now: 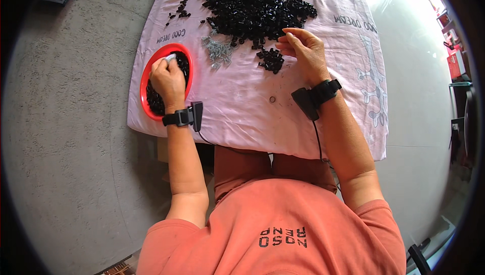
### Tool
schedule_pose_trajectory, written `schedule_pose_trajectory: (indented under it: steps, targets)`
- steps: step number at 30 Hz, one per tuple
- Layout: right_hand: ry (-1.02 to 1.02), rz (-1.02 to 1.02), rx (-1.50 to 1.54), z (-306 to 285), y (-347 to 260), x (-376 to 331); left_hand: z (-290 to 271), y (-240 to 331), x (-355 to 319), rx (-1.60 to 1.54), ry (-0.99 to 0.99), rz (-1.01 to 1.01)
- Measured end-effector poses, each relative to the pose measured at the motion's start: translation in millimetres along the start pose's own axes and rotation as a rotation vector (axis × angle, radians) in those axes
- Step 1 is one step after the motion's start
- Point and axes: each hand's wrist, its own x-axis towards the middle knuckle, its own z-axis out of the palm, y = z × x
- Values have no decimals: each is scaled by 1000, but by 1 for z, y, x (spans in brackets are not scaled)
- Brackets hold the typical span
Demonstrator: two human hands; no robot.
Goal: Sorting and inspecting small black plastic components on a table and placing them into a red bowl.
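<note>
Inside the oval red bowl (143, 93) at the left, my left hand (169, 79) is closed with its fingertips over small black plastic pieces (155, 102). A pale, whitish bit (171, 58) shows at its fingertips, too small to name. My right hand (307, 50) hovers by the lower right edge of a big pile of glossy black pieces (247, 2), thumb and fingers drawn together. What it pinches, if anything, blends into the dark pile behind. A small separate cluster of black pieces (271, 60) lies just left of that hand.
Between bowl and pile lies a heap of thin silvery metal pins (218, 50). A small dark ring (272, 100) rests nearer me on the pink printed cloth (242, 118) covering the table. Cables (318, 141) run from black straps on both wrists.
</note>
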Motion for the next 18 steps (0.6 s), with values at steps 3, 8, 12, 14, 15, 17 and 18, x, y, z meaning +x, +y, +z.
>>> schedule_pose_trajectory:
  steps: [3, 8, 12, 14, 15, 17, 18]
  targets:
    - [7, -11, 7, 4, -2, 0, 3, 53, 7, -268, -67, 36]
    - [-50, 9, -81, 1, 3, 2, 35, 121, 1, -477, -454, 188]
    - [-103, 9, -171, 0, 13, 4, 55, 138, 3, -423, -544, 220]
    - [-168, 1, -202, 0, 13, 4, 62, 136, 3, -400, -571, 233]
    - [-166, 7, -221, 0, 13, 3, 65, 135, 3, -388, -585, 239]
    - [-160, 20, -264, 6, 5, -2, 64, 135, 2, -409, -609, 205]
    - [-161, 25, -219, 6, 5, -1, 63, 134, 1, -419, -621, 187]
